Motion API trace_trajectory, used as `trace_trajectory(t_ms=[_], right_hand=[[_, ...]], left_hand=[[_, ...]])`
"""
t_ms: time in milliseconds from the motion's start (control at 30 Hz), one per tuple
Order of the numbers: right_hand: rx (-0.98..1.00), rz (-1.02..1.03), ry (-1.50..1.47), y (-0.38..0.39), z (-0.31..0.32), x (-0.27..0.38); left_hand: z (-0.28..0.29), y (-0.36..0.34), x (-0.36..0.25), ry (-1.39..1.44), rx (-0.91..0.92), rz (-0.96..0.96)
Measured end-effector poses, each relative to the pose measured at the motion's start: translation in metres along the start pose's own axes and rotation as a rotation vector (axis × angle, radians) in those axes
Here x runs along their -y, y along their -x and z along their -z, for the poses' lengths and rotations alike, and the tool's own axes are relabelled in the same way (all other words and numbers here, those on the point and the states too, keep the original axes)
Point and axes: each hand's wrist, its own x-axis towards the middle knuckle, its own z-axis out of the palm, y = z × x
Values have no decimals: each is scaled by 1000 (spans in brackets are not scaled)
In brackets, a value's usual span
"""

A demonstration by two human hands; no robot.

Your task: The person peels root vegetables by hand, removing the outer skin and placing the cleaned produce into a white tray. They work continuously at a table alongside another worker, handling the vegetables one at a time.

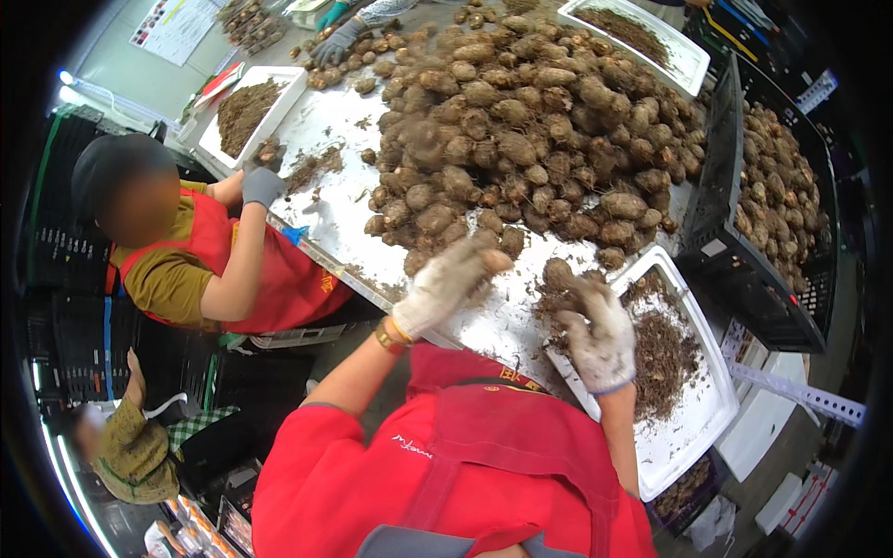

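My left hand (439,286), in a soiled white glove, grips a taro corm (490,262) with a pale tan patch, beside the big heap of hairy brown taros (521,139) on the white worktop (316,232). My right hand (597,339), also gloved, has loosely curved fingers apart, with no held thing visible, beside loose dark trimmings (558,284) and over the near edge of a white tray (707,409) that holds more soil and root scraps (665,372).
Right stands a black crate (707,214) of taros. Two more soil-filled white trays (288,102) (688,70) lie farther off. A co-worker in a red apron (265,279) works at left; another person (135,446) is lower left. Other gloved hands (339,42) reach in at the top.
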Motion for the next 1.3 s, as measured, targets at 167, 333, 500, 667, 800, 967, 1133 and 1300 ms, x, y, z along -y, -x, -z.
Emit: trace_trajectory(t_ms=[167,333,500,667,800,967,1133,1300], right_hand=[[-6,-16,51,-14,-15,28],[-102,-111,-170,9,-25,-11],[-229,-319,-561,22,-50,-51],[-175,-396,-187,21,-41,-62],[-337,-125,49,21,-43,-61],[-313,-354,-11,19,-28,-24],[-470,-246,106,16,-15,-12],[-361,-478,65,27,-1,-27]], left_hand=[[-34,6,37,-1165,157,-459],[-70,-18,26,-822,247,70],[-95,-28,39,-1057,165,-209],[-105,-35,40,-970,-142,-330],[-126,-33,-18,-666,-46,198],[-125,-38,11,-790,-65,-10],[-105,-48,56,-1214,45,-573],[-117,-59,44,-860,110,-640]])
